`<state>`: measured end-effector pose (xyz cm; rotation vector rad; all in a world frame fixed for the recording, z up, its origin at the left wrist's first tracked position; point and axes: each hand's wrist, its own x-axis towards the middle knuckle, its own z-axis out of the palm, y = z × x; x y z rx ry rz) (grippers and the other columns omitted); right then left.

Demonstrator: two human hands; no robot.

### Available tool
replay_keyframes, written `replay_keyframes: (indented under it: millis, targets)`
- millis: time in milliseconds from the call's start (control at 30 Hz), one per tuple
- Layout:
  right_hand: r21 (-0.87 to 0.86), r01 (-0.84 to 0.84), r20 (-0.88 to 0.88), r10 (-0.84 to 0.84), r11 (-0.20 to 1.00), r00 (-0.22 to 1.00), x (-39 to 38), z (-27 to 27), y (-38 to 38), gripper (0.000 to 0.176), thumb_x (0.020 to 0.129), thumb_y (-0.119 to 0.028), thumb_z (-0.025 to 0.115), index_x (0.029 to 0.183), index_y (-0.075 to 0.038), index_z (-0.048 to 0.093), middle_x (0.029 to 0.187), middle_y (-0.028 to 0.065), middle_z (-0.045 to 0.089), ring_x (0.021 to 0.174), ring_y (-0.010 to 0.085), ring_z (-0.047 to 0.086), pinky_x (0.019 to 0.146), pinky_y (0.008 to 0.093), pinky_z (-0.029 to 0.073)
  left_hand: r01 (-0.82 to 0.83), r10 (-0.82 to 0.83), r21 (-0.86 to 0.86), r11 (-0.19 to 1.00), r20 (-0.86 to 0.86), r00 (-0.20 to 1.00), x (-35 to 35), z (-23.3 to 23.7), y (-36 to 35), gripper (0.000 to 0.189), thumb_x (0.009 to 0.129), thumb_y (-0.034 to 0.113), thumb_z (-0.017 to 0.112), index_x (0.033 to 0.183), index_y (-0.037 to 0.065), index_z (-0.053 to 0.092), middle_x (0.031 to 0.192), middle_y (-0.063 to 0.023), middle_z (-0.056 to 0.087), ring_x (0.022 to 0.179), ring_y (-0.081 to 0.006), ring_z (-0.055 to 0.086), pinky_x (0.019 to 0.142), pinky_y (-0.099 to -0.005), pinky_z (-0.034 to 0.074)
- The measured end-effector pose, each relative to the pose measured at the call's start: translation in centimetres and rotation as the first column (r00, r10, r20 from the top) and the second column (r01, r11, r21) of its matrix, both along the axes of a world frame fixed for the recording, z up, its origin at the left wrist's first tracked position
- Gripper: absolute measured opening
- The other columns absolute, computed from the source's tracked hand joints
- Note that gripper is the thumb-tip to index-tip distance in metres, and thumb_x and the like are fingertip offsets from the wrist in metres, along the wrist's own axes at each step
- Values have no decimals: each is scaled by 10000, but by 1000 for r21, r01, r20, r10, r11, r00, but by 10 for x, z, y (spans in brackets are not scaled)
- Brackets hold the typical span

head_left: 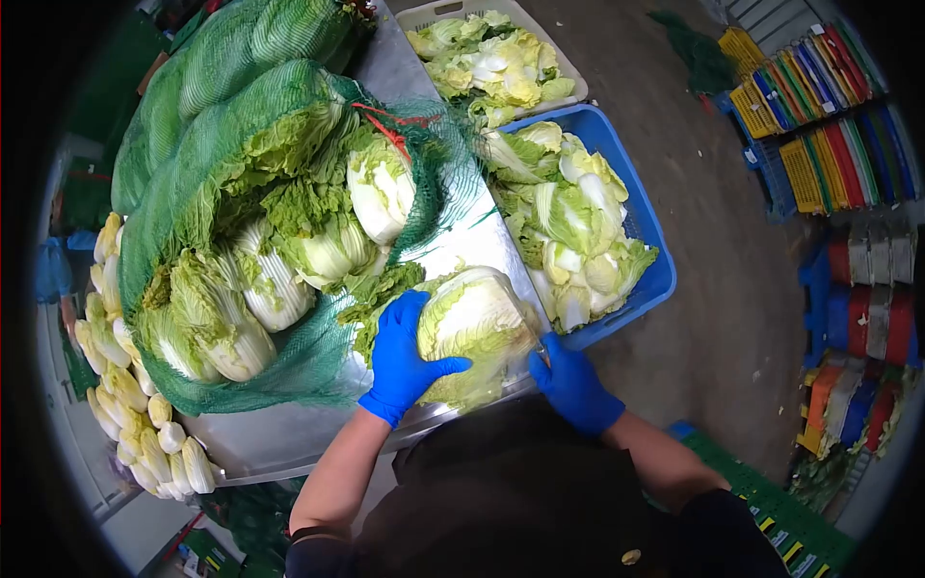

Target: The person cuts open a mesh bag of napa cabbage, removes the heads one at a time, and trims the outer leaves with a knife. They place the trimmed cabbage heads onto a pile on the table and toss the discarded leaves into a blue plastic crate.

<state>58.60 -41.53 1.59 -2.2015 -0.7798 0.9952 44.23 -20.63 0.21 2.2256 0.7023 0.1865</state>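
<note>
A napa cabbage (pixel 472 323) lies on its side at the near edge of the metal table. My left hand (pixel 400 356), in a blue glove, grips its left side with the thumb across the front. At the cabbage's right end is my right hand (pixel 575 385), also gloved in blue. Its fingers are bent closed around something thin that I cannot make out. Loose green leaves (pixel 385 294) lie behind my left hand. An opened green mesh sack (pixel 289 380) to the left holds several whole cabbages (pixel 231 332).
Beside the table's right edge stands a blue crate (pixel 655 246) of cabbage leaves, with a white crate (pixel 568 72) of leaves behind it. Full mesh sacks (pixel 212 87) lie at the back left. Trimmed cabbages (pixel 125 385) are piled far left; stacked colored crates (pixel 809 106) stand right.
</note>
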Motion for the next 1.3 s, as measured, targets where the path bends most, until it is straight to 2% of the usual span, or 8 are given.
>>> replay_keyframes:
  millis: [200,367,533,767,933,967,1200,1300]
  targets:
    - [33,-35,55,33,999,998,6,-23,11,254,885,-215,492,969,20,441,711,242,576,689,426,575,591,491,431,20,-20,16,1000,-13,1000,3,-8,6,1007,507,585,792,1251,5,442,1226,-206,478,1142,-385,443,970,-454,375]
    - [-133,-31,99,45,991,994,11,-17,30,265,860,-196,502,961,43,447,748,259,586,724,432,582,616,497,445,51,-57,-107,993,-60,997,12,-9,27,999,520,573,799,1263,10,441,1224,-208,490,1138,-382,454,971,-444,378]
    - [-62,-56,146,65,996,987,16,-26,36,258,856,-197,495,958,36,448,759,263,592,736,434,586,629,507,448,74,-98,-289,954,-71,993,17,-18,48,963,552,555,798,1269,12,453,1233,-220,496,1143,-383,458,982,-444,369]
    - [-150,-40,206,71,988,976,1,-11,8,266,845,-204,507,965,27,456,778,279,601,763,445,591,662,504,463,137,-125,200,970,-74,989,-2,-6,-2,1016,526,598,774,1285,18,426,1254,-216,473,1131,-394,445,959,-464,381]
    - [-209,-70,140,101,975,985,8,-64,25,267,839,-169,488,1015,31,471,859,264,605,801,427,601,684,494,476,68,-95,-373,925,-55,994,14,-19,46,963,557,510,819,1289,6,450,1243,-215,508,1160,-349,479,989,-413,378]
    - [-228,-85,145,120,970,982,14,-76,27,286,838,-169,484,1034,40,473,883,273,609,810,431,602,694,495,478,61,-85,-287,956,-73,994,13,-19,46,957,560,488,830,1291,-1,453,1237,-216,519,1170,-331,486,996,-394,377]
    - [49,-9,50,6,999,999,15,-92,15,493,802,-133,516,1287,-103,432,825,256,617,789,418,612,686,503,466,40,-37,-200,979,18,999,-2,-10,20,973,528,477,847,1286,6,458,1245,-207,510,1153,-335,489,1002,-397,373]
    - [140,-45,323,-3,989,946,27,-63,20,691,784,-111,535,1422,-222,293,741,213,598,625,382,594,574,474,466,-38,78,-199,979,197,977,-14,-4,4,1011,518,477,849,1311,16,422,1340,-197,416,1233,-348,398,1048,-422,317]
